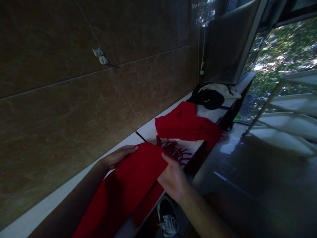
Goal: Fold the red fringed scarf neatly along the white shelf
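A red scarf point(133, 172) stretches from the lower left up between my two hands above a narrow white bench. My left hand point(120, 156) grips its left edge, thumb on top and the other fingers mostly under the cloth. On the right edge my right hand point(172, 178) pinches the fabric, its thumb on top and fingers underneath. Dark red fringe point(174, 150) lies on the bench just beyond my hands. Farther along, more red cloth point(178, 124) is folded, with part of it hanging over the bench's right edge. Whether both red pieces join cannot be seen.
The bench top point(146, 134) runs along a brown tiled wall point(74, 109). A black cap point(209, 98) and a white bag-like item point(219, 88) sit at its far end. A shelved rack point(284, 122) stands right. A shoe point(167, 215) shows below my right hand.
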`<state>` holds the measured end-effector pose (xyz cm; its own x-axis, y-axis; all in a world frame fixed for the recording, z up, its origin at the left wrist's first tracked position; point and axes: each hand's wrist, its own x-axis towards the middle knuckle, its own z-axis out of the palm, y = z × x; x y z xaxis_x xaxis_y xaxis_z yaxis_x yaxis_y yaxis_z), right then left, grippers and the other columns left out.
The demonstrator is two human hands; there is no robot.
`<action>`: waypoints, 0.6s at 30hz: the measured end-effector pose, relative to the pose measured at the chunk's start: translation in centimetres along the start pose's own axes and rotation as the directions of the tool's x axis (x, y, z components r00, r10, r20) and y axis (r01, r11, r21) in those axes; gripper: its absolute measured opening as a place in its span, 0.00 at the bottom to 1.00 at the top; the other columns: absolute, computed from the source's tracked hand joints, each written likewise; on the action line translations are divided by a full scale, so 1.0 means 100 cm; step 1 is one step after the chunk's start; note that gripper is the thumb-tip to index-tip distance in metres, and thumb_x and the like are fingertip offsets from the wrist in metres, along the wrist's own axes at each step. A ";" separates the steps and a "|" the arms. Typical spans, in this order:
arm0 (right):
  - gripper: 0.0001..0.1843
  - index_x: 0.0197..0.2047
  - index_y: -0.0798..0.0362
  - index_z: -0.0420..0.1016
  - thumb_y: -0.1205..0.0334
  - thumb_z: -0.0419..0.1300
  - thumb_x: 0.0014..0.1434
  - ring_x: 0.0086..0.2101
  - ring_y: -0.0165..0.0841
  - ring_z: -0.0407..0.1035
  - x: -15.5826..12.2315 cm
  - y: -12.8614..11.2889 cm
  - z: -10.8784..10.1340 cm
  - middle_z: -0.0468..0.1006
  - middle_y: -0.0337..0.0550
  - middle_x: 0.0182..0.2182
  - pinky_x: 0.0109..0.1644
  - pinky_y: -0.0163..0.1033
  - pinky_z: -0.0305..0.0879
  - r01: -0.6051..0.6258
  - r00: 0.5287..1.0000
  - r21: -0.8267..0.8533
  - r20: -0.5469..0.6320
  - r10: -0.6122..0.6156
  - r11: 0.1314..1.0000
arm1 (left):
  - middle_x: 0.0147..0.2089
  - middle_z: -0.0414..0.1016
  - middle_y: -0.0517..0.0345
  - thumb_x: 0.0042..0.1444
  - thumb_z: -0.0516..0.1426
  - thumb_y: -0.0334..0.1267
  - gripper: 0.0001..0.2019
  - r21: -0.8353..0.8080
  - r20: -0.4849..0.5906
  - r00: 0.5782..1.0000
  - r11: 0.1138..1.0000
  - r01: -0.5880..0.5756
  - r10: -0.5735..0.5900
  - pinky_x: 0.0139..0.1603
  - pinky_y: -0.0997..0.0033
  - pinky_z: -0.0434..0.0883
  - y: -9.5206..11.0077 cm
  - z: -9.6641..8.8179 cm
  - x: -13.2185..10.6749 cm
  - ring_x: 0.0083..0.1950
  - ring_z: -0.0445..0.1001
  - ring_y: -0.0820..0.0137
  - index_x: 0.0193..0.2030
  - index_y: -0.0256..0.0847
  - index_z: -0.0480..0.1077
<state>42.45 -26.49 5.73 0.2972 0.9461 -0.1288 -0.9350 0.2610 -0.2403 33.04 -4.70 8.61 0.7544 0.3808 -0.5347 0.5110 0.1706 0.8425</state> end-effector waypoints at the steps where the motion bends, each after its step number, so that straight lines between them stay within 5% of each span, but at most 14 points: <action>1: 0.18 0.52 0.57 0.79 0.58 0.58 0.64 0.56 0.40 0.75 0.004 -0.004 -0.009 0.85 0.49 0.46 0.64 0.55 0.67 -0.010 0.999 0.010 -0.037 0.010 1.000 | 0.40 0.83 0.51 0.47 0.72 0.56 0.26 0.047 0.028 1.000 0.999 -0.009 0.008 0.40 0.70 0.76 -0.006 0.000 0.010 0.38 0.80 0.65 0.44 0.36 0.78; 5: 0.16 0.51 0.58 0.79 0.60 0.57 0.66 0.52 0.38 0.78 0.013 -0.011 -0.033 0.86 0.50 0.45 0.63 0.51 0.68 0.008 0.980 0.037 -0.197 -0.001 0.999 | 0.28 0.73 0.62 0.45 0.69 0.65 0.30 0.296 -0.086 0.992 0.953 -0.061 0.090 0.27 0.75 0.60 -0.029 -0.013 0.029 0.27 0.65 0.74 0.36 0.36 0.74; 8: 0.16 0.50 0.57 0.80 0.61 0.53 0.69 0.52 0.37 0.78 0.014 -0.013 -0.034 0.86 0.49 0.42 0.63 0.49 0.68 0.000 0.963 0.072 -0.270 0.019 0.997 | 0.27 0.68 0.64 0.45 0.66 0.68 0.31 0.359 -0.153 0.984 0.933 -0.032 0.092 0.27 0.74 0.54 -0.043 -0.031 0.015 0.27 0.62 0.74 0.36 0.38 0.72; 14: 0.17 0.49 0.56 0.82 0.58 0.55 0.67 0.55 0.42 0.76 0.017 -0.012 -0.033 0.86 0.50 0.43 0.62 0.53 0.69 -0.037 0.953 -0.041 -0.304 0.022 0.998 | 0.25 0.63 0.65 0.50 0.63 0.69 0.29 0.399 -0.211 0.976 0.916 0.039 0.051 0.28 0.72 0.52 -0.081 -0.066 -0.067 0.26 0.57 0.73 0.31 0.40 0.69; 18: 0.16 0.48 0.54 0.82 0.58 0.56 0.65 0.56 0.43 0.75 0.021 -0.011 -0.036 0.86 0.52 0.46 0.62 0.53 0.69 -0.044 0.944 -0.100 -0.330 0.009 0.994 | 0.29 0.74 0.59 0.48 0.66 0.64 0.26 0.399 -0.287 0.958 0.906 0.145 -0.027 0.32 0.73 0.60 -0.112 -0.086 -0.136 0.30 0.67 0.68 0.32 0.39 0.77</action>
<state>44.83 -25.45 2.21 0.3362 0.8322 -0.4410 -0.9231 0.1982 -0.3296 13.55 -3.97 7.04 0.5902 0.6207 -0.5161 0.7365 -0.1525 0.6590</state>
